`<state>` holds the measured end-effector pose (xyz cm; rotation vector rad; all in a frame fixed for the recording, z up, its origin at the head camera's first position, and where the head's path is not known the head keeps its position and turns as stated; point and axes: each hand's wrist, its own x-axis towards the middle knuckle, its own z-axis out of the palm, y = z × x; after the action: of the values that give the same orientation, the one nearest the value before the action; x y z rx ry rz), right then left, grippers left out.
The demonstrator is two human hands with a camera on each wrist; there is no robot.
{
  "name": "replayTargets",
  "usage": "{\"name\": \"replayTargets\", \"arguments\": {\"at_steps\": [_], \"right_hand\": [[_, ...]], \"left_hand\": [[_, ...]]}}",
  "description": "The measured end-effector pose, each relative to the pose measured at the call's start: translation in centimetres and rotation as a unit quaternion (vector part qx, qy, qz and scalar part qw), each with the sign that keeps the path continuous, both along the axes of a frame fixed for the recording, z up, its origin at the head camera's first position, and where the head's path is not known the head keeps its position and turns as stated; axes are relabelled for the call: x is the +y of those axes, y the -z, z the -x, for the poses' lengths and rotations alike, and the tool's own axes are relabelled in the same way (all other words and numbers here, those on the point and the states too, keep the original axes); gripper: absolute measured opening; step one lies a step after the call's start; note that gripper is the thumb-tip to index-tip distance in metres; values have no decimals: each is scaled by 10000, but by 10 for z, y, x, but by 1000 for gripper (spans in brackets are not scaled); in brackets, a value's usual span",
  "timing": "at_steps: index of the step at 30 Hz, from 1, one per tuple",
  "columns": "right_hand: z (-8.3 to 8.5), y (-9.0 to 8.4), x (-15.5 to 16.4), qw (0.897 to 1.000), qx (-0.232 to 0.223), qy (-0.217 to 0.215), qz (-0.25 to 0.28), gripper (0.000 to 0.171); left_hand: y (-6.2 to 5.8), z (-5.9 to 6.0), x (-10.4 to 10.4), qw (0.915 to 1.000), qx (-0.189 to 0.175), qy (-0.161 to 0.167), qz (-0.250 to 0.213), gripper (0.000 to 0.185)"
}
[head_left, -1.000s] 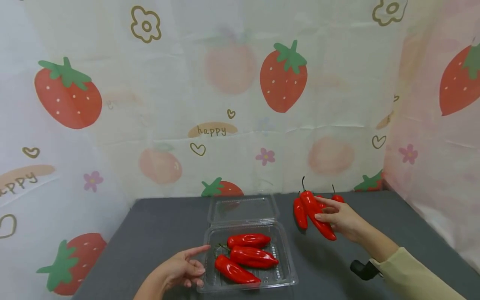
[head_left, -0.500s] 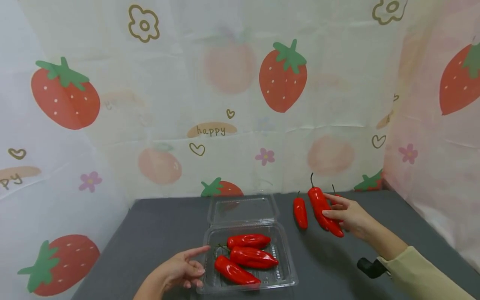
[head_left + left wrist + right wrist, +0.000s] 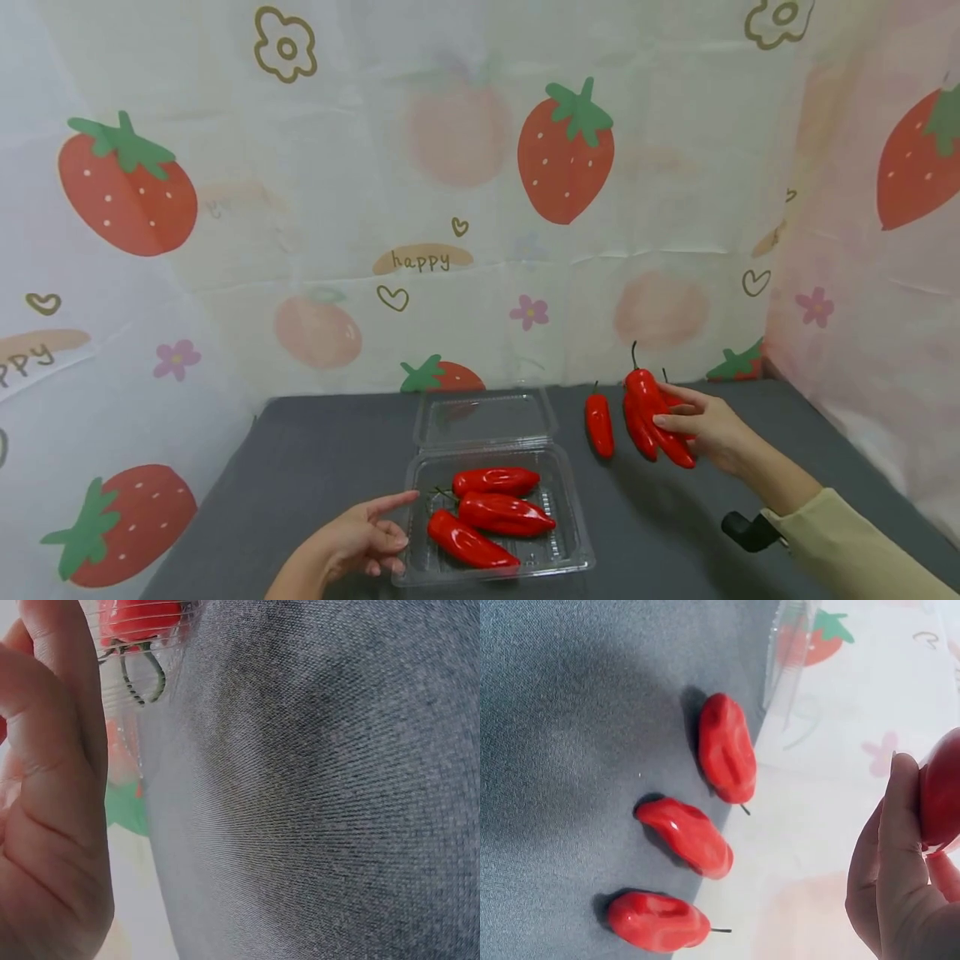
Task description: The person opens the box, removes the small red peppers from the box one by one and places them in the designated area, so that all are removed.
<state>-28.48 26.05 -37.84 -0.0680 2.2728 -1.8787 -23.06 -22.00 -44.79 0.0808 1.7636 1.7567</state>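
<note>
A clear plastic clamshell box (image 3: 577,533) lies open on the grey table (image 3: 315,450), with three red peppers (image 3: 498,512) inside. My left hand (image 3: 401,521) rests at the box's left edge, index finger straight against the rim; the left wrist view shows the palm (image 3: 45,825) beside the box (image 3: 124,667). My right hand (image 3: 675,417) pinches a long red pepper (image 3: 645,396) above the table, to the right of the box. In the right wrist view the held pepper (image 3: 941,791) sits behind the fingers (image 3: 896,847), and three more peppers (image 3: 686,834) lie on the table below.
One loose pepper (image 3: 598,425) lies right of the box lid (image 3: 483,417), others close under the right hand. A strawberry-print cloth (image 3: 450,208) walls the back and both sides. A black wrist mount (image 3: 750,529) sticks out by the right sleeve.
My right hand has carried the held pepper to the right and slightly up, away from the loose pepper by the lid. The left hand has stayed at the box.
</note>
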Motion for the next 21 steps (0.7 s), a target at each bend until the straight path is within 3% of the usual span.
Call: {"name": "replayTargets", "arguments": {"at_steps": [21], "right_hand": [[13, -5, 17, 9997, 37, 237, 48, 73]], "left_hand": [[0, 2, 1, 9999, -70, -2, 142, 68]]}}
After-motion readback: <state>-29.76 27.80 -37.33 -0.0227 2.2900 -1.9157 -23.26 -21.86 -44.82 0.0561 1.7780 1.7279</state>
